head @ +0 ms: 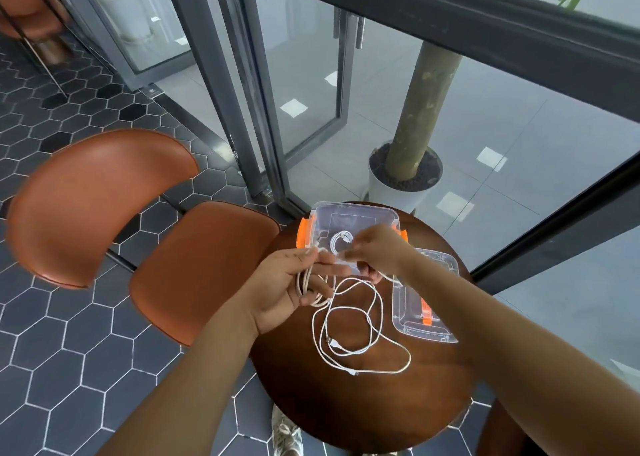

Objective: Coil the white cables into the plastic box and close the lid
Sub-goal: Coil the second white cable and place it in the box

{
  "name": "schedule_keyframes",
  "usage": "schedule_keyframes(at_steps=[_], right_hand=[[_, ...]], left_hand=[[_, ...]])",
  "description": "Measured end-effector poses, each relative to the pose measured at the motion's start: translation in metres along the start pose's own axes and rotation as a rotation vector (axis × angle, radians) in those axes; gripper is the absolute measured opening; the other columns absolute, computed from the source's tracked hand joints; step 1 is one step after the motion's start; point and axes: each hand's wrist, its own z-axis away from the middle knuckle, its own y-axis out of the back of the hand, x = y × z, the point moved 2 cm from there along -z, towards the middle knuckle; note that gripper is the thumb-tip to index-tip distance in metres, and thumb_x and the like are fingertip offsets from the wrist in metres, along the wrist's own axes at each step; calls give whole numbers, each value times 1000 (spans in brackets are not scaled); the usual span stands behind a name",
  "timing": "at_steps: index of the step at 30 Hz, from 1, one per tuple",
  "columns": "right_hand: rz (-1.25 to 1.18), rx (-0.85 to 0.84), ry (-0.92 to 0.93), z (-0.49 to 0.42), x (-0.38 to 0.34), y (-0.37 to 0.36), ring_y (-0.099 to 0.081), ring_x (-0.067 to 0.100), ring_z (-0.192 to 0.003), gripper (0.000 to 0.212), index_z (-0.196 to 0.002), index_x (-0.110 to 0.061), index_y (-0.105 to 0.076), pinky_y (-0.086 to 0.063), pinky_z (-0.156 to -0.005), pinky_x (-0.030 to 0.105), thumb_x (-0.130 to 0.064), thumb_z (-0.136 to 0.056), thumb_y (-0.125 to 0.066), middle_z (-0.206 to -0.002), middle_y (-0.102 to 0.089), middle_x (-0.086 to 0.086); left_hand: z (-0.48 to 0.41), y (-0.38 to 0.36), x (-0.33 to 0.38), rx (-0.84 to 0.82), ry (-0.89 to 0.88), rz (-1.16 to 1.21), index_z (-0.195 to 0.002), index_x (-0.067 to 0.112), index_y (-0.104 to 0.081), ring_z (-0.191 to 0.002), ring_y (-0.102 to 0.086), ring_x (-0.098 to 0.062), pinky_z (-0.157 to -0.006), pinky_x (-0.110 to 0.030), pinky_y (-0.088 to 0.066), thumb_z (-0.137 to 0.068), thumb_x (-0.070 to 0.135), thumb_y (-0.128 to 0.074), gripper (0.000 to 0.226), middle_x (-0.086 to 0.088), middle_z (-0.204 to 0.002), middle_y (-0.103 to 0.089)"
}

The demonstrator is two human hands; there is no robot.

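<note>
A clear plastic box point(356, 213) with orange latches stands open at the far edge of a round wooden table point(363, 396). One coiled white cable point(341, 242) lies inside it. Its clear lid point(440, 331) with an orange clip rests to the right of the box. My left hand point(294, 286) is shut on several loops of a white cable point(349, 331), whose loose length lies in curls on the table. My right hand point(375, 247) pinches the same cable just above the box's near edge.
An orange-brown chair point(145, 234) stands left of the table on dark hexagon floor tiles. Behind the table are glass doors and a potted tree point(405, 178). A shoe point(287, 435) shows below the table's near edge.
</note>
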Motion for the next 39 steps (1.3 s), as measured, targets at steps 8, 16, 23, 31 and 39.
schedule_keyframes(at_steps=[8, 16, 23, 31, 39], right_hand=[[-108, 89, 126, 23, -45, -6, -54, 9, -41, 18, -84, -1, -68, -48, -45, 21, -14, -95, -62, -58, -61, 6], [221, 218, 289, 41, -40, -46, -69, 22, -79, 18, -109, -12, -66, -58, -74, 37, -16, -99, -51, -94, -73, 7], [164, 346, 313, 49, -32, -63, -69, 21, -87, 19, -112, -18, -66, -57, -75, 37, -15, -96, -56, -100, -75, 1], [157, 354, 470, 61, -23, -73, -58, 6, -91, 42, -117, -27, -73, -41, -68, 9, -5, -86, -58, -111, -64, -6], [164, 424, 337, 63, 3, -68, -61, 12, -77, 5, -95, -23, -71, -52, -68, 32, -22, -90, -69, -88, -66, -10]], left_hand=[[0, 5, -12, 129, -62, -110, -119, -1, -66, -101, -74, -31, -50, -22, -38, -106, 20, -43, 34, -18, -120, -72], [-2, -3, -17, 218, -135, 99, -98, 8, -69, -66, -68, -13, -67, -28, -45, -108, 25, -36, 39, -4, -78, -72], [-10, -6, -28, 283, -232, 207, -104, 7, -70, -80, -68, -17, -76, -30, -54, -107, 28, -37, 39, -7, -87, -74], [-9, -9, -22, 233, -288, 349, -91, 7, -73, -93, -74, -24, -75, -31, -60, -106, 18, -42, 37, -16, -101, -74], [-9, -1, -11, 231, -309, 614, -90, 7, -59, -58, -63, -13, -58, -23, -56, -101, 21, -45, 22, -6, -72, -64]])
